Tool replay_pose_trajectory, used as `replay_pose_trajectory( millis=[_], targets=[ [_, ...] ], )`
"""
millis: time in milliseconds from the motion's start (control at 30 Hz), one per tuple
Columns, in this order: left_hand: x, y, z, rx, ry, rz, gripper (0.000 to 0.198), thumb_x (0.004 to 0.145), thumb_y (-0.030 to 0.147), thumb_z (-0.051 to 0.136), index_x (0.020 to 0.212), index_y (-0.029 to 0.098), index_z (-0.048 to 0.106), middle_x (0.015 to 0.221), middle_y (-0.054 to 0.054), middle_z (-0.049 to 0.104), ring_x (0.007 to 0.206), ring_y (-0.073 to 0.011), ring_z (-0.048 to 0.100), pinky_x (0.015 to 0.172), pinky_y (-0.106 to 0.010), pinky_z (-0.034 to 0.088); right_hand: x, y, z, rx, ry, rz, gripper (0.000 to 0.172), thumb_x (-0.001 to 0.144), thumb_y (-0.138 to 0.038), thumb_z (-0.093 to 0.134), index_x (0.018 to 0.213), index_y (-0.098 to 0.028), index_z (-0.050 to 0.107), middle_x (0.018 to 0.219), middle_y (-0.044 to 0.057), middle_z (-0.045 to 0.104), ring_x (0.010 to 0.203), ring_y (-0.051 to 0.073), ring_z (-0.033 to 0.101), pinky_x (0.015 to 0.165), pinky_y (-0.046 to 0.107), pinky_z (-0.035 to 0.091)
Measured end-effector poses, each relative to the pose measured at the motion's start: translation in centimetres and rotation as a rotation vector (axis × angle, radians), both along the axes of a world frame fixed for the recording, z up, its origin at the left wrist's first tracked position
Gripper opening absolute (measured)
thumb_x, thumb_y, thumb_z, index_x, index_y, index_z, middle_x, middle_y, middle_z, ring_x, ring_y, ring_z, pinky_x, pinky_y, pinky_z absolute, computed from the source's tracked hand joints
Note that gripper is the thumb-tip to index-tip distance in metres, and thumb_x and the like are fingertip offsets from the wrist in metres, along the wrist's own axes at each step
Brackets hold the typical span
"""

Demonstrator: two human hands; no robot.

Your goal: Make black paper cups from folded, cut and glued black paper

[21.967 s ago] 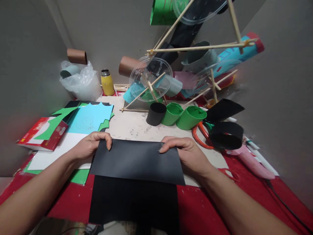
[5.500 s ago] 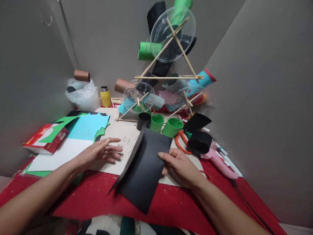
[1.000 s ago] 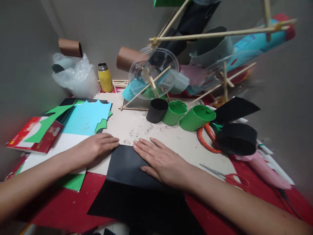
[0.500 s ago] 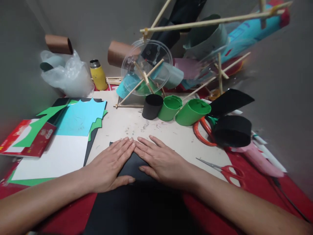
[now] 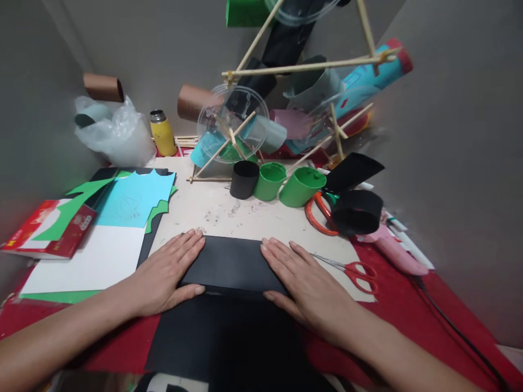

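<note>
A sheet of black paper [image 5: 232, 264] lies in front of me with its far part folded over toward me; the rest runs down to the near table edge. My left hand [image 5: 169, 275] lies flat on the left end of the fold, fingers stretched and pointing away. On the right end my right hand [image 5: 298, 277] presses the same way, its thumb along the near edge of the flap. Neither hand grips anything. Just beyond the right fingers rest red-handled scissors [image 5: 355, 272] on the pale board [image 5: 196, 201].
Black and green paper tubes [image 5: 304, 188] stand behind the board's middle, by a stick frame [image 5: 294, 68]. Orange scissors [image 5: 316, 218] and a pink glue gun [image 5: 398, 253] lie right. Coloured sheets [image 5: 126, 201] and a red box [image 5: 77, 234] are left, a yellow bottle [image 5: 163, 136] behind.
My hands have slid apart from the middle of the fold, left hand to the left and right hand to the right, baring the flap. The view has shifted slightly.
</note>
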State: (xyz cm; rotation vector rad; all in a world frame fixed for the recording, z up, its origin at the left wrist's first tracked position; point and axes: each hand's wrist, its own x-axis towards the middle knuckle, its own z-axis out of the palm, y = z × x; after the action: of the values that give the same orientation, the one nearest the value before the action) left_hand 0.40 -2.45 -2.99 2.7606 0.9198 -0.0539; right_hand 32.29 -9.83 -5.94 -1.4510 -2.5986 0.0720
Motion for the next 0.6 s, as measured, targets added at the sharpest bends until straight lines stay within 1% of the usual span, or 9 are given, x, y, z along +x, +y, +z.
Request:
replay_pose_trajectory(
  millis=[67, 133, 233, 300, 367, 433, 500, 600],
  targets=[
    [-0.1, -0.2, 0.3, -0.020, 0.018, 0.005, 0.080, 0.093, 0.057, 0.041, 0.154, 0.016, 0.007, 0.160, -0.015, 0.010, 0.147, -0.0291, 0.011, 0.118, -0.047, 0.018, -0.5, 0.0, 0.8, 0.013, -0.011, -0.013, 0.064, 0.090, -0.037, 0.057, 0.143, -0.005, 0.040, 0.147, 0.022, 0.043, 0.137, 0.033, 0.038, 0.109, 0.058, 0.035],
    [0.1, -0.3, 0.4, -0.034, 0.028, 0.006, 0.079, 0.093, 0.058, 0.040, 0.154, 0.018, 0.008, 0.160, -0.014, 0.008, 0.147, -0.0301, 0.010, 0.118, -0.049, 0.019, -1.6, 0.5, 1.9, 0.003, -0.015, -0.017, 0.063, 0.091, -0.039, 0.055, 0.142, -0.003, 0.041, 0.146, 0.023, 0.043, 0.137, 0.034, 0.038, 0.110, 0.058, 0.034],
    [0.5, -0.5, 0.4, -0.015, 0.019, 0.000, 0.077, 0.091, 0.060, 0.042, 0.153, 0.024, 0.014, 0.161, -0.012, 0.006, 0.147, -0.0334, 0.008, 0.116, -0.054, 0.019, -4.4, 2.1, 3.3, -0.059, 0.009, 0.062, 0.064, 0.093, -0.041, 0.052, 0.143, -0.003, 0.041, 0.149, 0.021, 0.038, 0.140, 0.032, 0.034, 0.113, 0.057, 0.030],
    [0.8, -0.6, 0.3, 0.002, 0.007, -0.007, 0.079, 0.090, 0.061, 0.044, 0.154, 0.025, 0.013, 0.161, -0.011, 0.010, 0.147, -0.0349, 0.006, 0.115, -0.056, 0.018, -6.1, 3.4, 3.5, -0.122, 0.053, 0.139, 0.067, 0.094, -0.046, 0.050, 0.145, -0.003, 0.038, 0.151, 0.020, 0.035, 0.141, 0.030, 0.031, 0.115, 0.055, 0.026],
    [0.9, -0.6, 0.2, 0.007, 0.004, -0.014, 0.082, 0.090, 0.061, 0.044, 0.154, 0.023, 0.011, 0.160, -0.011, 0.015, 0.147, -0.0352, 0.005, 0.115, -0.058, 0.017, -6.9, 4.6, 3.2, -0.155, 0.095, 0.178, 0.069, 0.094, -0.048, 0.051, 0.145, -0.004, 0.038, 0.152, 0.020, 0.033, 0.142, 0.029, 0.029, 0.116, 0.052, 0.024],
    [0.8, -0.6, 0.2, 0.000, 0.008, -0.020, 0.081, 0.090, 0.060, 0.044, 0.154, 0.022, 0.012, 0.160, -0.010, 0.018, 0.147, -0.0349, 0.006, 0.115, -0.057, 0.018, -6.4, 5.0, 2.4, -0.160, 0.119, 0.197, 0.068, 0.093, -0.046, 0.053, 0.146, -0.006, 0.036, 0.153, 0.018, 0.032, 0.143, 0.027, 0.026, 0.117, 0.051, 0.023],
    [0.7, -0.5, 0.3, -0.008, 0.009, -0.021, 0.080, 0.090, 0.060, 0.045, 0.154, 0.023, 0.014, 0.160, -0.010, 0.018, 0.147, -0.0346, 0.008, 0.115, -0.057, 0.018, -4.8, 4.6, 1.5, -0.138, 0.116, 0.171, 0.066, 0.093, -0.040, 0.055, 0.147, -0.009, 0.035, 0.153, 0.017, 0.031, 0.143, 0.026, 0.026, 0.116, 0.052, 0.025],
    [0.6, -0.2, 0.8, -0.031, -0.011, -0.017, 0.079, 0.089, 0.060, 0.047, 0.153, 0.022, 0.019, 0.158, -0.011, 0.023, 0.146, -0.0349, 0.012, 0.115, -0.055, 0.020, -1.6, 2.8, 0.5, -0.070, 0.060, 0.058, 0.065, 0.092, -0.034, 0.055, 0.148, -0.010, 0.033, 0.153, 0.018, 0.034, 0.143, 0.028, 0.028, 0.113, 0.054, 0.030]
  ],
)
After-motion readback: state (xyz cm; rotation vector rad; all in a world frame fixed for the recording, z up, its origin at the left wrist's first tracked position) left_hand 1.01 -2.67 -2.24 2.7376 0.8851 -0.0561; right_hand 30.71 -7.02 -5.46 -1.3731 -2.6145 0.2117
